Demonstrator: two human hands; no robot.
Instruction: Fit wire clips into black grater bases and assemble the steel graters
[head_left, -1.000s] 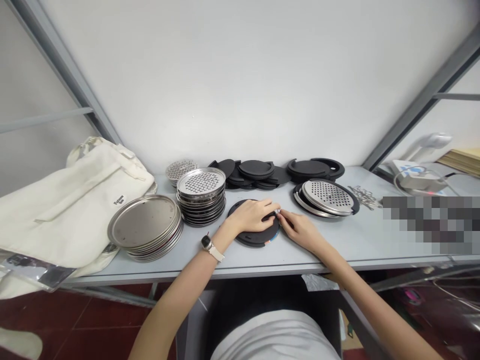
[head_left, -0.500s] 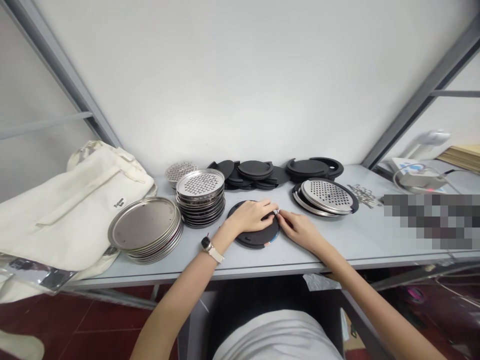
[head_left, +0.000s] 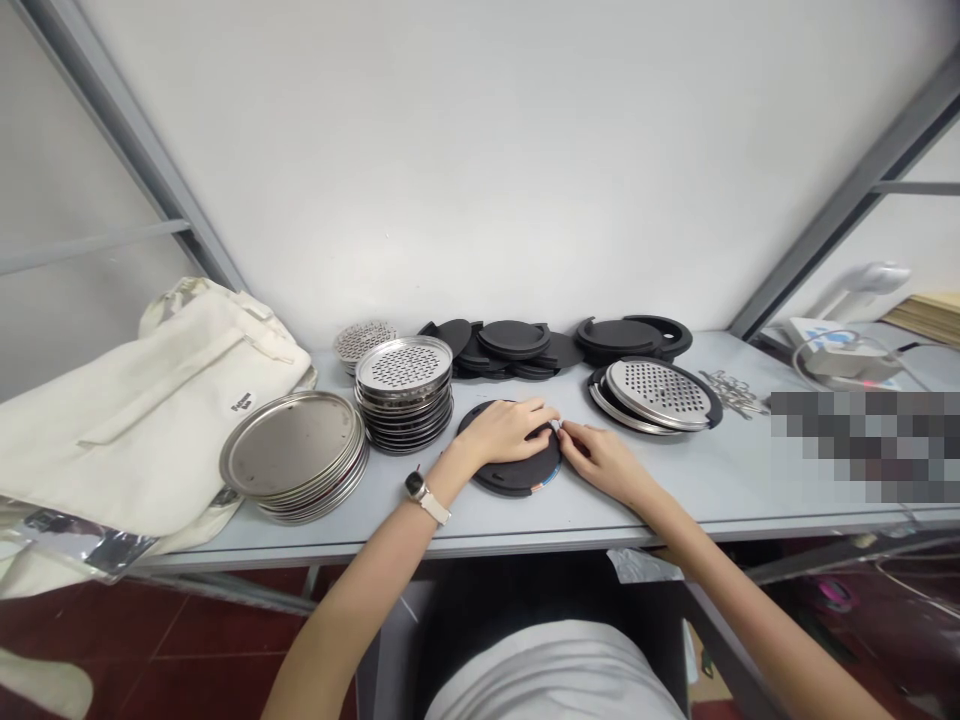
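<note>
A round black disc (head_left: 517,476) lies flat on the grey table, with a small blue and orange strip on its lower right rim. My left hand (head_left: 508,432) rests across its top, fingers bent toward the right edge. Just right of that edge, my right hand (head_left: 600,460) has thumb and forefinger pinched together by the left fingertips. A tiny pale piece shows between the two hands, too small to name. Right of the hands sit perforated metal discs (head_left: 657,392) with black rims.
Stacked metal plates (head_left: 289,445) and a stack of perforated discs (head_left: 403,366) stand left. Black round parts (head_left: 514,340) line the wall. Small metal pieces (head_left: 731,393) lie right, near a white device (head_left: 844,352). A cream bag (head_left: 150,410) covers the far left.
The whole view has shifted very slightly. Both hands keep nearly the same places at the black disc's right edge.
</note>
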